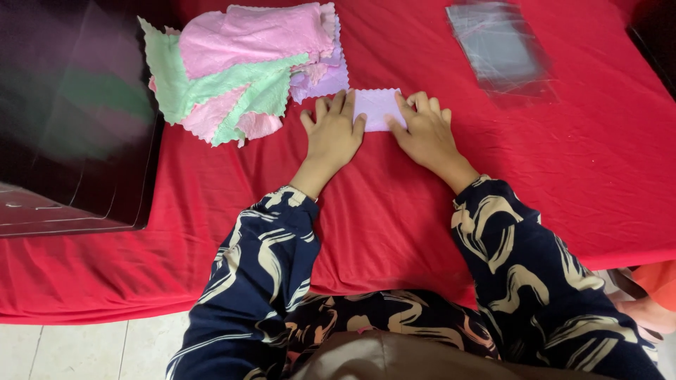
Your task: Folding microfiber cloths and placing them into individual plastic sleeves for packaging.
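A small folded lilac cloth [377, 107] with zigzag edges lies on the red table cover [394, 211]. My left hand [332, 132] rests flat on the cloth's left end, fingers spread. My right hand [424, 130] presses its right end, fingers together over the edge. Both arms wear dark blue patterned sleeves.
A loose pile of pink, green and lilac cloths [243, 67] sits to the upper left of my hands. A stack of clear plastic bags [501, 48] lies at the upper right. A dark glossy box [74, 119] stands at the left edge. Pale floor tiles [84, 348] show below.
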